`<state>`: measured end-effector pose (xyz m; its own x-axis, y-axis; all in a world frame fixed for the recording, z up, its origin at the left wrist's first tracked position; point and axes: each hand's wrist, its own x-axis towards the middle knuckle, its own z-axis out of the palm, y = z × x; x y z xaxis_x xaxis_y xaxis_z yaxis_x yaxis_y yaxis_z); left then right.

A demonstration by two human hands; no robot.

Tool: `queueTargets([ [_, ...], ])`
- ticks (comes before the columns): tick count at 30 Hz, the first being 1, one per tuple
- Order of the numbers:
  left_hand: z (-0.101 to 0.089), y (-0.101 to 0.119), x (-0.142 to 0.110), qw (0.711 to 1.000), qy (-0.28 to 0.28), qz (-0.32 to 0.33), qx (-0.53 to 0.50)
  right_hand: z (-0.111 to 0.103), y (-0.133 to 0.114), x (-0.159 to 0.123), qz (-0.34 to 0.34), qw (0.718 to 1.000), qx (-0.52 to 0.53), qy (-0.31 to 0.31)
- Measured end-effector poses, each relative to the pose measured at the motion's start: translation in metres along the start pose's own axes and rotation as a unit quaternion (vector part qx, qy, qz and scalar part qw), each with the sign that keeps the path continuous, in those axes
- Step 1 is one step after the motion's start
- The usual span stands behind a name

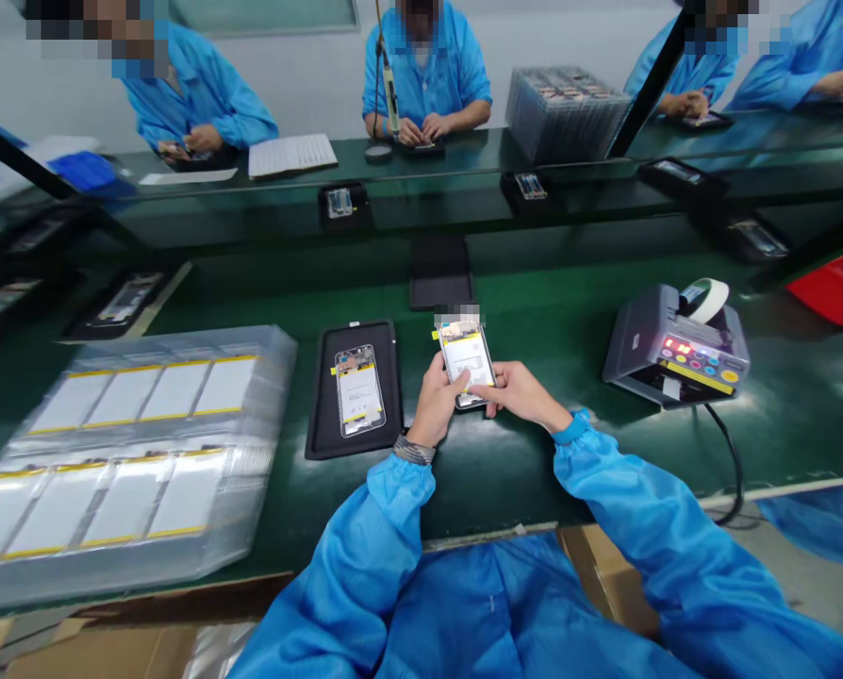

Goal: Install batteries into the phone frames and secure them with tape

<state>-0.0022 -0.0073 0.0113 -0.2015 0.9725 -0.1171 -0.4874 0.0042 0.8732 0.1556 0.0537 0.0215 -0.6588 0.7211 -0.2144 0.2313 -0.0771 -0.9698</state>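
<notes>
Both my hands hold one open phone body (468, 361) with a white battery inside, just above the green bench. My left hand (436, 404) grips its lower left edge with fingers wrapped. My right hand (520, 391) pinches its lower right edge. Left of it, a second open phone (358, 389) with a battery lies in a black tray (321, 396). A clear stack of trays (252, 415) filled with white batteries (145, 391) stands at the left.
A grey tape dispenser (676, 347) with coloured buttons stands at the right, its cable trailing off the bench edge. An empty black tray (440, 272) lies beyond my hands. Several people in blue coats work across a belt carrying phones in black trays (343, 206). A red bin (837, 288) sits far right.
</notes>
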Motion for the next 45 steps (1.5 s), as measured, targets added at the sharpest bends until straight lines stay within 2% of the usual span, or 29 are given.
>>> queueTargets([
  [7, 0.001, 0.007, -0.004, 0.999, 0.0, -0.02, 0.035, 0.003, 0.007, 0.001, -0.012, 1.0, 0.004, -0.008],
  [13, 0.002, 0.011, -0.007, 0.998, -0.001, -0.032, 0.053, 0.007, 0.017, 0.005, -0.018, 0.999, 0.052, 0.003],
  [17, 0.002, 0.013, -0.006, 0.998, 0.004, -0.042, 0.055, 0.009, 0.016, 0.007, -0.022, 0.999, 0.024, 0.02],
  [21, 0.001, 0.016, -0.005, 0.997, 0.006, -0.031, 0.064, 0.009, 0.015, 0.006, -0.038, 0.999, 0.026, 0.0],
  [33, 0.004, 0.02, -0.001, 0.994, 0.021, -0.023, 0.107, 0.006, 0.013, 0.008, -0.015, 0.998, 0.052, -0.02],
  [39, 0.01, 0.031, -0.001, 0.986, -0.004, -0.039, 0.159, 0.005, 0.019, 0.013, -0.032, 0.996, 0.083, -0.031],
  [45, 0.016, 0.047, 0.012, 0.978, -0.049, -0.075, 0.186, 0.002, 0.026, 0.02, -0.046, 0.988, 0.139, -0.047],
])
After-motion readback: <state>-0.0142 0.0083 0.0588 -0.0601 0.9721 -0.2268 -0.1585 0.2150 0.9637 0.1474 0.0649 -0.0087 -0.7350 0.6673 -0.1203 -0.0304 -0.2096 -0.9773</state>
